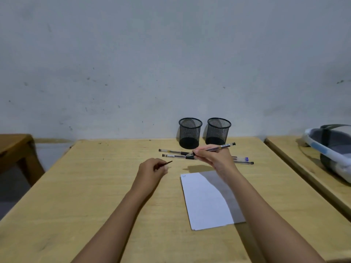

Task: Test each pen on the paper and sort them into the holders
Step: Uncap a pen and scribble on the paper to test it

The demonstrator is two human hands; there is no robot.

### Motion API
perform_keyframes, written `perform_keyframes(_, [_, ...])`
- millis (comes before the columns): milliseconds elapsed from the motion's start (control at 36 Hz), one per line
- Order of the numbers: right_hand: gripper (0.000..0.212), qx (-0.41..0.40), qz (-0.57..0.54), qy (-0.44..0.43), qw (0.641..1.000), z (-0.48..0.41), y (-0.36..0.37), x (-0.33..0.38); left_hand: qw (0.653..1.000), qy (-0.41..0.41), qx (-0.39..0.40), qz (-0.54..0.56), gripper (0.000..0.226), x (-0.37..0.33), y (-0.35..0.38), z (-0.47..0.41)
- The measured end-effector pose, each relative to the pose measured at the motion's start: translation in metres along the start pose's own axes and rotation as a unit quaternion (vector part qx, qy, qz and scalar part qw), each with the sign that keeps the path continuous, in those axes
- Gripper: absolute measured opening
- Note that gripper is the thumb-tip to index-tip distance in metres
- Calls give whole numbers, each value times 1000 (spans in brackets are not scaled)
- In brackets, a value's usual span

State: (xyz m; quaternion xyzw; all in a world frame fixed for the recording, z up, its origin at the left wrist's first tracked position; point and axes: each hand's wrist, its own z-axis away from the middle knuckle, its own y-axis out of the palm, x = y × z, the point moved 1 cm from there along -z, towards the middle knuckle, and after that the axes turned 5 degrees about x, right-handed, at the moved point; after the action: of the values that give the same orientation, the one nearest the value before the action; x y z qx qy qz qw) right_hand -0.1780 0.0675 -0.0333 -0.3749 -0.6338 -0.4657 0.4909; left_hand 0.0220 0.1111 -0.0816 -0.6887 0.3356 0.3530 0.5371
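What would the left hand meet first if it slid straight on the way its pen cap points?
The left hand holds a dark cap pointing up-right. That line likely reaches the loose pens on the table first, with the left holder behind them. Depth is unclear.

The scene is dimly and evenly lit, with a cool grey cast on the marked plaster wall (171, 54). A soft shadow from the right forearm is thrown across the right part of the white sheet of paper (203, 202), and a smaller one onto the pale wooden tabletop (95, 186). No glare is seen. Wide-angle bending is noticed at the edges. Slight softness is found throughout.
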Motion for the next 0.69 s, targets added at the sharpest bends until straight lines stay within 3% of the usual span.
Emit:
perform_keyframes(56, [18,6,5,1,1000,2,4,-2,994,0,-8,107,10,-11,2,6])
perform_keyframes(222, [13,21,-1,-5,1000,11,13,-3,975,15,-20,223,18,-34,4,14])
perform_keyframes(444, [6,49,-18,6,999,18,18,6,975,51,18,216,18,-45,-2,12])
perform_keyframes(694, [9,53,-53,4,997,17,17,4,927,-9,32,373,17,-44,1,10])
